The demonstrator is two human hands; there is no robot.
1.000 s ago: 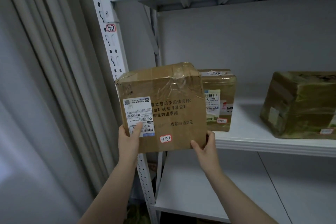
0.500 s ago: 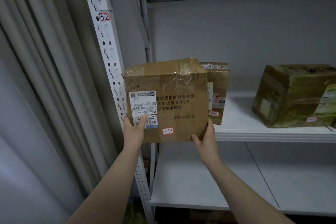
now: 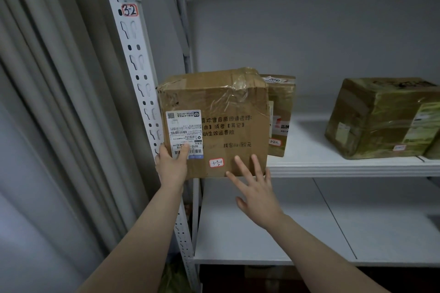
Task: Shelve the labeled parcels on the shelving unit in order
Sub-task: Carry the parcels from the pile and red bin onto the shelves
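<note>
A brown cardboard parcel [image 3: 221, 112] with a white shipping label and a small red-edged tag reading 3-2-1 sits at the left end of the white shelf [image 3: 345, 169], its front at the shelf edge. My left hand [image 3: 172, 164] grips its lower left corner, thumb on the shipping label. My right hand [image 3: 256, 188] has its fingers spread straight, fingertips against the box's lower right front. Behind it to the right stands a second taped parcel [image 3: 282, 112] tagged 3-2-2.
A third, tape-wrapped parcel [image 3: 381, 116] lies further right on the same shelf. The white upright post [image 3: 140, 83] carries a 3-2 tag [image 3: 129, 10]. A lower shelf [image 3: 309, 228] is below; grey curtains [image 3: 59, 102] hang on the left.
The parcel moved forward and right, from held in the air in front of the post onto the shelf. My right hand let go of its lower edge and now has flat fingers on its front.
</note>
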